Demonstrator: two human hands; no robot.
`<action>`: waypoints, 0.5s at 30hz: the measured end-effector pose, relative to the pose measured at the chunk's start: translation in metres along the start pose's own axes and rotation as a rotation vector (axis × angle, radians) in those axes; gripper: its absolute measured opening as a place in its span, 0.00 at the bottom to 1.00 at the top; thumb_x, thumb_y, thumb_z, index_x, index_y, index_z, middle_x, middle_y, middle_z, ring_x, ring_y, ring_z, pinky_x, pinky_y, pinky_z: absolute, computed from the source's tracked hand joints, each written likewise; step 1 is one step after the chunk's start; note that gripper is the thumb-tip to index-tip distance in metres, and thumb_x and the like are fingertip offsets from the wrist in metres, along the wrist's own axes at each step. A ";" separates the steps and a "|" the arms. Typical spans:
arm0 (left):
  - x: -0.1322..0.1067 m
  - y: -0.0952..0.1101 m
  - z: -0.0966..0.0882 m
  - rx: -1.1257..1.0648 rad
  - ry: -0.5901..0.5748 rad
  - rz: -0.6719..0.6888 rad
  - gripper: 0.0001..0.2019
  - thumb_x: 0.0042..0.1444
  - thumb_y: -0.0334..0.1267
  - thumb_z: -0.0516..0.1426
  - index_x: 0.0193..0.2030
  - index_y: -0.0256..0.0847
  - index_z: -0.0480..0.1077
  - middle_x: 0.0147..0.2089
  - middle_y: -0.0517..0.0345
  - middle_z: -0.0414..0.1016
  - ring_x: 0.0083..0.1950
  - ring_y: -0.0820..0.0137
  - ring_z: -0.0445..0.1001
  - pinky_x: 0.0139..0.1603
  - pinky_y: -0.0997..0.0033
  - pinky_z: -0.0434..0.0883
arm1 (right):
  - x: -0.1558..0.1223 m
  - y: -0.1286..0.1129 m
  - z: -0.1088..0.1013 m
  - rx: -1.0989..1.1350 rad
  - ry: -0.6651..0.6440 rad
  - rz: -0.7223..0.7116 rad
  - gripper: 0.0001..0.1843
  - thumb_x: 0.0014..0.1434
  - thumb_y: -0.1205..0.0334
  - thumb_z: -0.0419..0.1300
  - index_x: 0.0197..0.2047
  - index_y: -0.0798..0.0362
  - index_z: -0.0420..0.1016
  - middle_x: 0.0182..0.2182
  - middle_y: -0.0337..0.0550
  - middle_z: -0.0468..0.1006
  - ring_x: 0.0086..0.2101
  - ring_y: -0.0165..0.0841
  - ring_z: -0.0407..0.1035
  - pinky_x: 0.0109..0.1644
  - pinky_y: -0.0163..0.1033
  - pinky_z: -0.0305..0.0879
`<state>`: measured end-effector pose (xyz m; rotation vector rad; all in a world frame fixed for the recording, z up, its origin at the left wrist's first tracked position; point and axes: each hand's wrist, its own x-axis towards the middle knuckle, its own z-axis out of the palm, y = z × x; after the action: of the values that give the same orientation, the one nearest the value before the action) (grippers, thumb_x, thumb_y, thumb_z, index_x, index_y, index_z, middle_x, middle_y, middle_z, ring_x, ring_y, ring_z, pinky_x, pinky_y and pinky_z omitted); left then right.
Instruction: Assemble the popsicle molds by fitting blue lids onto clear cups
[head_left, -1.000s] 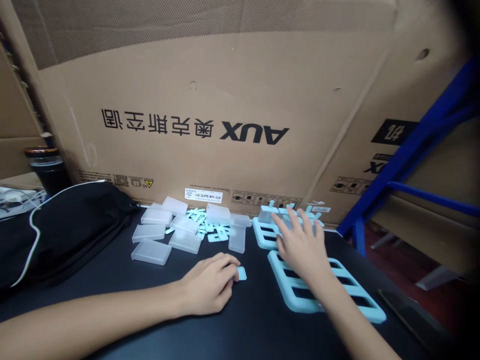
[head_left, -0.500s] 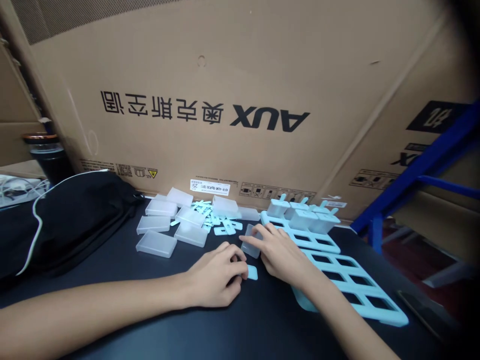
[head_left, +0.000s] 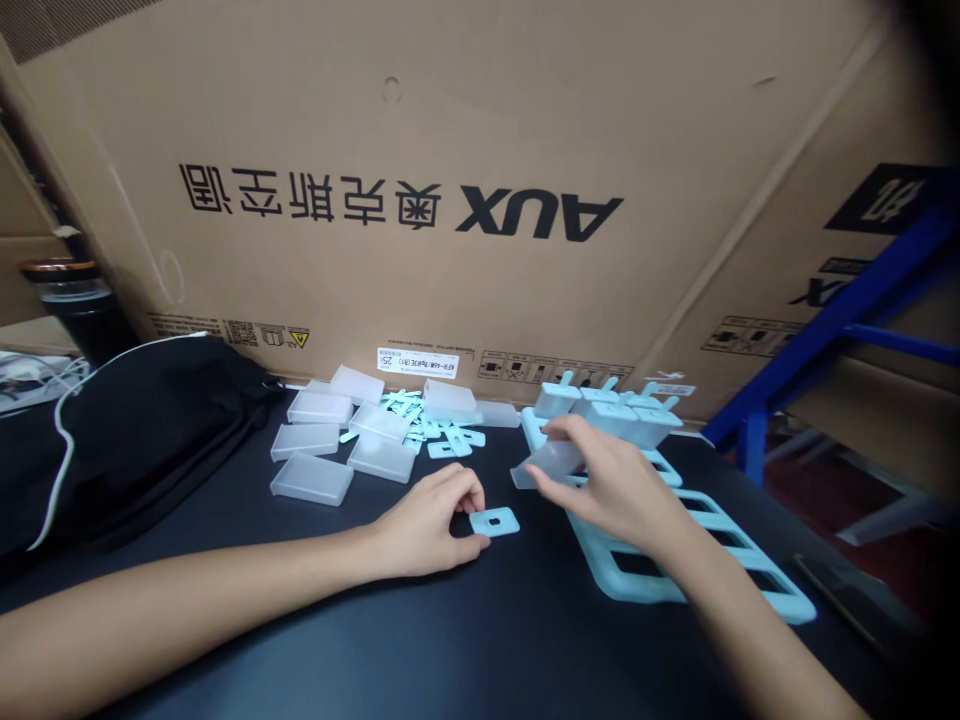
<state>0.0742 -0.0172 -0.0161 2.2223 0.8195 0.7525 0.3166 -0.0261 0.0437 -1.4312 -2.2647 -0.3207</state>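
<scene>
My left hand (head_left: 431, 520) rests on the dark table and pinches a small light-blue lid with a slot (head_left: 494, 521) at its left edge. My right hand (head_left: 611, 485) holds a clear frosted plastic cup (head_left: 546, 464), tilted on its side, just above the near end of a light-blue tray frame (head_left: 705, 565). A second light-blue frame (head_left: 660, 462) lies behind it, with several capped cups with sticks (head_left: 607, 410) standing at its far end. Several loose frosted cups (head_left: 330, 450) and small blue sticks and lids (head_left: 435, 435) lie to the left.
A big cardboard box (head_left: 450, 200) marked AUX stands along the back of the table. A black bag with a white cord (head_left: 127, 430) lies at the left, a dark tumbler (head_left: 71, 305) behind it. A blue metal rack (head_left: 832, 320) stands at the right.
My right hand left the far frame, took a frosted cup from the pile and lifted it over the near frame. My left hand slid the small blue lid out into full view.
</scene>
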 end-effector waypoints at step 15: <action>0.000 -0.002 0.002 -0.092 0.034 -0.036 0.18 0.48 0.35 0.63 0.44 0.43 0.61 0.44 0.58 0.67 0.42 0.70 0.70 0.44 0.66 0.72 | -0.005 -0.024 -0.002 0.447 -0.223 -0.073 0.20 0.61 0.57 0.58 0.57 0.45 0.70 0.49 0.45 0.77 0.41 0.34 0.74 0.37 0.36 0.72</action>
<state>0.0746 -0.0171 -0.0188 2.1134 0.8228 0.7962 0.2971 -0.0416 0.0443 -1.1965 -2.3659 0.3242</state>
